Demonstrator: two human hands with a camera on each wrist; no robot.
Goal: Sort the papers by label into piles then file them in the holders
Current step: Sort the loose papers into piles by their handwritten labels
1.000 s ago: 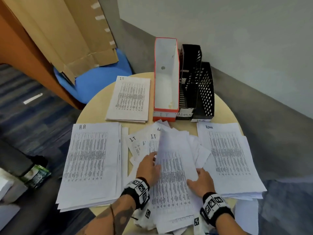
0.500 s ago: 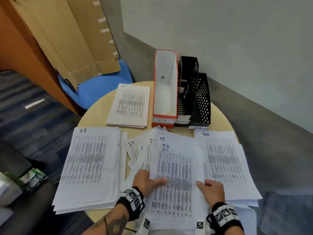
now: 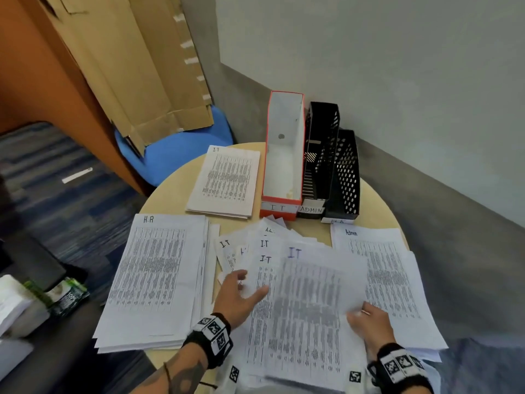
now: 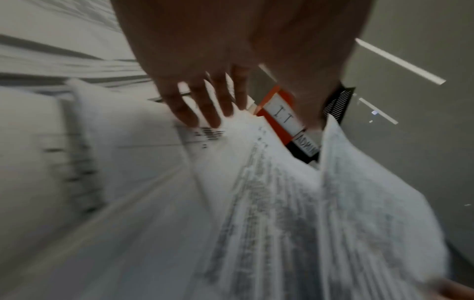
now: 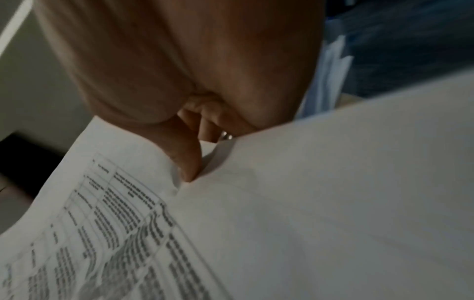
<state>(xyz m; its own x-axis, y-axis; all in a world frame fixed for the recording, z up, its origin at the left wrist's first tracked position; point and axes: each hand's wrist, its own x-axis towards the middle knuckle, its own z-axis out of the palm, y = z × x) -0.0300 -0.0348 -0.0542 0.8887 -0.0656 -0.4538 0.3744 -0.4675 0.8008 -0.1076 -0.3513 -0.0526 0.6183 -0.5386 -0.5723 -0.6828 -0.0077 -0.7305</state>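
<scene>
A loose heap of printed sheets (image 3: pixel 255 251) lies in the middle of the round table (image 3: pixel 170 200). Its top sheet, marked IT (image 3: pixel 309 294), is blurred, and my right hand (image 3: pixel 366 317) pinches its right edge, thumb on top (image 5: pixel 189 162). My left hand (image 3: pixel 241 291) hovers open with spread fingers over the heap's left side (image 4: pixel 205 113). Sorted piles: IT (image 3: pixel 224 180) at the back, HR (image 3: pixel 159 274) on the left, Admin (image 3: pixel 383 280) on the right. Behind stand the red IT holder (image 3: pixel 284 155), the black ADMIN holder (image 3: pixel 321 155) and a black mesh holder (image 3: pixel 345 177).
A blue chair (image 3: pixel 181 149) with flattened cardboard (image 3: pixel 136 66) leaning over it stands behind the table's left. The grey wall (image 3: pixel 369 66) runs close behind the holders. A dark seat with a green packet (image 3: pixel 65 297) sits at the lower left.
The top IT sheet was turned over and laid flat, and has now shifted right in my right hand. My left hand has come off it and spread open.
</scene>
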